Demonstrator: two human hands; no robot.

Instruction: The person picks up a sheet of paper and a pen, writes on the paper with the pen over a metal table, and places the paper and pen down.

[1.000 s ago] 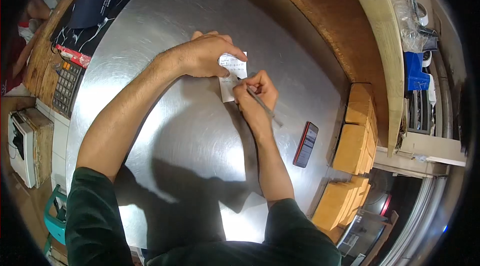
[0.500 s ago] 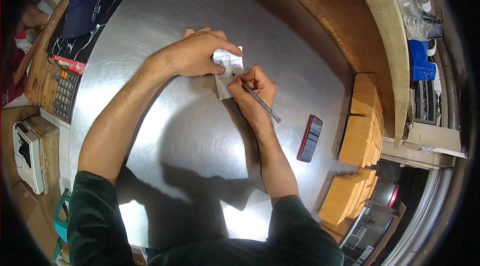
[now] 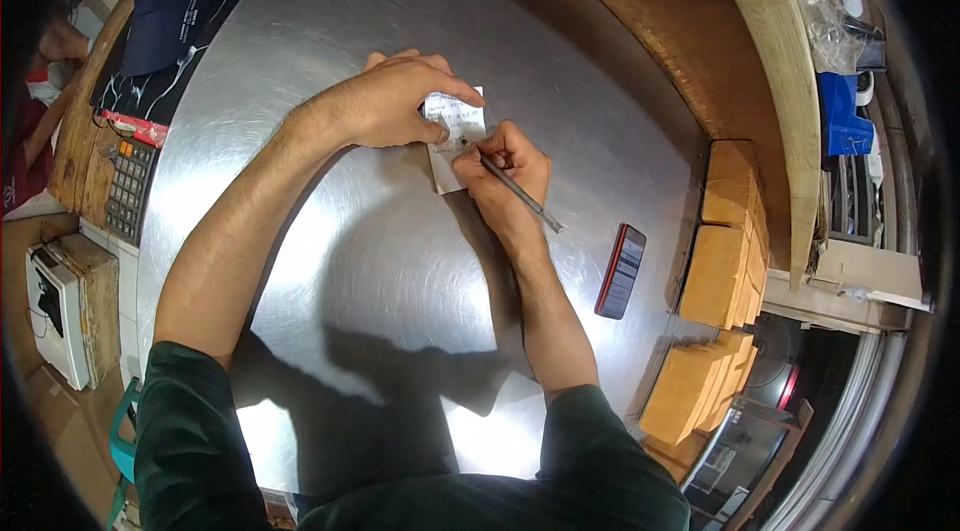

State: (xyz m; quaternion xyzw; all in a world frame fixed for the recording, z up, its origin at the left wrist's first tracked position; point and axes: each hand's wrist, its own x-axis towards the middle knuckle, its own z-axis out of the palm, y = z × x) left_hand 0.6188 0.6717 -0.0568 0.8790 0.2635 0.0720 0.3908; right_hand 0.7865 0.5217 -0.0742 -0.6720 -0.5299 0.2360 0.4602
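Observation:
A small slip of white paper (image 3: 463,115) with lines of writing lies on the metal table (image 3: 400,261). My left hand (image 3: 408,99) rests over its left side, with thumb and forefinger spread apart on the paper, holding it down. The other left fingers reach past it onto the metal. In my right hand (image 3: 508,171) a slim dark grey pen (image 3: 524,195) is pinched between thumb and fingers. Its tip points at the lower part of the slip and is partly hidden by the fingers. The pen's back end sticks out toward the lower right.
Right of my right hand lies a phone (image 3: 621,271). Yellow-orange blocks (image 3: 712,276) stand along the right edge, below a wooden ledge (image 3: 785,81). At the left are a calculator (image 3: 131,187) and a dark cap (image 3: 165,16). Part of another person (image 3: 38,121) shows at far left.
My right hand and the pen have shifted very slightly on the slip. My left hand keeps its place on the paper, and the whole view has moved a little.

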